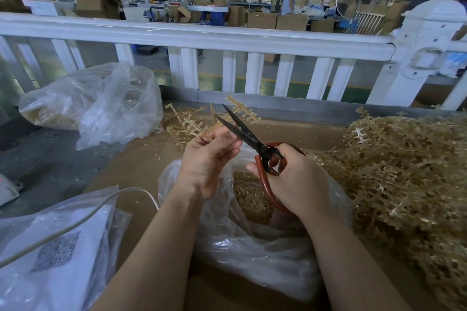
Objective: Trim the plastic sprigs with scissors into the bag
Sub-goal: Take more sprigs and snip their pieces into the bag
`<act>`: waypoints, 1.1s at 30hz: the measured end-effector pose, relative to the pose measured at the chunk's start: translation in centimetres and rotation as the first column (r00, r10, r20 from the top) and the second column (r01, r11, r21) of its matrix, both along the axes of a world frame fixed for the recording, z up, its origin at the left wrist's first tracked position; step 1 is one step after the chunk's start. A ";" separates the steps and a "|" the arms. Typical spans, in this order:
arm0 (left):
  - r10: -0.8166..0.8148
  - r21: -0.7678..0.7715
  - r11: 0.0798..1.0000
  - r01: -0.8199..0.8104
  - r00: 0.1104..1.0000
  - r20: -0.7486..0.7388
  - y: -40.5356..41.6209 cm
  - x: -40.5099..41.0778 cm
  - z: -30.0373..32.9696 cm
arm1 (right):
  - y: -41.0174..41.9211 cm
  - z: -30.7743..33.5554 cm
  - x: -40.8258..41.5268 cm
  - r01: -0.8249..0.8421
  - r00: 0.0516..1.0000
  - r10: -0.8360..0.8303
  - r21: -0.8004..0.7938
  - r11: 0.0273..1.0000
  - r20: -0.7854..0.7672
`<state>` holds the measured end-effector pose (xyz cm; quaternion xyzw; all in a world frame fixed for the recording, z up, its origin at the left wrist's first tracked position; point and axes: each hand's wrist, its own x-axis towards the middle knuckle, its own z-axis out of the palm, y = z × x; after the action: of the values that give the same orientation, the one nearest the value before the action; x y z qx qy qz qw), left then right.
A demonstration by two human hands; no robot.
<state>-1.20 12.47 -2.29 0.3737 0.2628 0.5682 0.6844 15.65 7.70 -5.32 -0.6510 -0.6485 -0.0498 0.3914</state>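
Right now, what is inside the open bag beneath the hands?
The bag holds a heap of small tan trimmed pieces. The right hand and the scissors' handle hide part of it.

left hand (206,159) pinches a tan plastic sprig (242,110), right hand (290,179) grips red-handled scissors (249,137), blades parted, above the clear bag (252,230) of trimmings.

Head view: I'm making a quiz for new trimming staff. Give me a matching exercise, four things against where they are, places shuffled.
Things:
1. scissors
2. open bag of trimmed bits
3. heap of untrimmed sprigs
4. crumpled clear bag

Places:
A. far left, by the white railing
B. in the right hand
C. below both hands
D. right side of the table

Pairs: 1-B, 2-C, 3-D, 4-A
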 end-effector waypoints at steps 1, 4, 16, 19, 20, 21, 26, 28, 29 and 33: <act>0.003 0.004 1.000 -0.003 1.000 0.001 0.0 0.0 0.0 | 0.0 0.0 0.0 -0.002 1.000 0.002 0.003 1.000 0.002; 0.018 0.032 0.999 -0.018 1.000 -0.002 0.0 0.0 0.0 | -0.1 0.0 0.1 -0.001 1.000 0.001 0.008 1.000 0.007; 0.031 0.050 0.998 -0.030 0.999 -0.017 0.0 0.0 -0.1 | -0.1 0.1 -0.2 -0.007 1.000 0.007 0.008 1.000 0.008; 0.041 0.045 0.998 -0.040 0.999 -0.019 0.0 0.0 -0.2 | -0.2 0.1 -0.2 -0.012 1.000 0.012 0.007 1.000 -0.007; 0.042 0.045 0.998 -0.041 0.999 -0.020 0.0 0.0 -0.1 | -0.2 0.1 -0.2 -0.012 1.000 0.012 0.015 1.000 -0.009; 0.043 0.047 0.998 -0.042 0.999 -0.022 0.0 0.0 -0.1 | -0.2 0.1 -0.2 -0.013 1.000 0.013 0.023 1.000 -0.008; 0.113 0.097 0.990 -0.101 0.986 -0.122 -0.1 0.3 -0.1 | -0.3 0.2 -0.2 0.001 0.999 -0.003 0.042 0.999 0.036; 0.136 0.137 0.984 -0.116 0.980 -0.147 -0.1 0.4 -0.1 | -0.3 0.2 -0.3 0.006 0.999 -0.008 0.039 0.999 0.044; 0.140 0.158 0.981 -0.116 0.979 -0.152 -0.1 0.4 -0.1 | -0.3 0.2 -0.3 0.009 0.999 -0.011 0.040 0.999 0.045; 0.137 0.219 0.971 -0.098 0.975 -0.173 -0.2 0.4 -0.1 | -0.3 0.3 -0.2 0.013 0.999 -0.015 0.035 0.999 0.051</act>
<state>-0.77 12.28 -2.38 0.4788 0.2865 0.5948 0.5787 15.43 7.43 -5.03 -0.6473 -0.6527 -0.0805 0.3854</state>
